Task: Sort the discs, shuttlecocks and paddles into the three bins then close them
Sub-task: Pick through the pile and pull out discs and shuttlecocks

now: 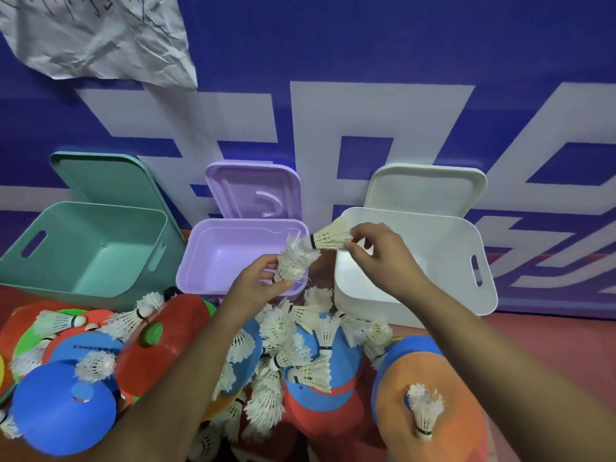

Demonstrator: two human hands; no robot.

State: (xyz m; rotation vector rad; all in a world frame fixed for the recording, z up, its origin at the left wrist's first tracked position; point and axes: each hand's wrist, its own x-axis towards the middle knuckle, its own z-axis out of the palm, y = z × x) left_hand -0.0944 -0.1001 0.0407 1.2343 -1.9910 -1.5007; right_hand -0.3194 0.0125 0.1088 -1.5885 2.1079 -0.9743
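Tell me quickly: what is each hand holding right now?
Left hand: grips a frayed shuttlecock.
Right hand: pinches the other shuttlecock by its feathers.

smooth plastic bins [83,248], feathered shuttlecocks [328,241], crumpled paper [100,38]

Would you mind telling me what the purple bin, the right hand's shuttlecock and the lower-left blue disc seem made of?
Purple bin: moulded plastic, smooth, slightly glossy, rounded corners. Shuttlecock in the right hand: likely real feathers, separate off-white vanes, black band; base material unclear. Blue disc: matte plastic or rubber, evenly coloured; I cannot tell which.
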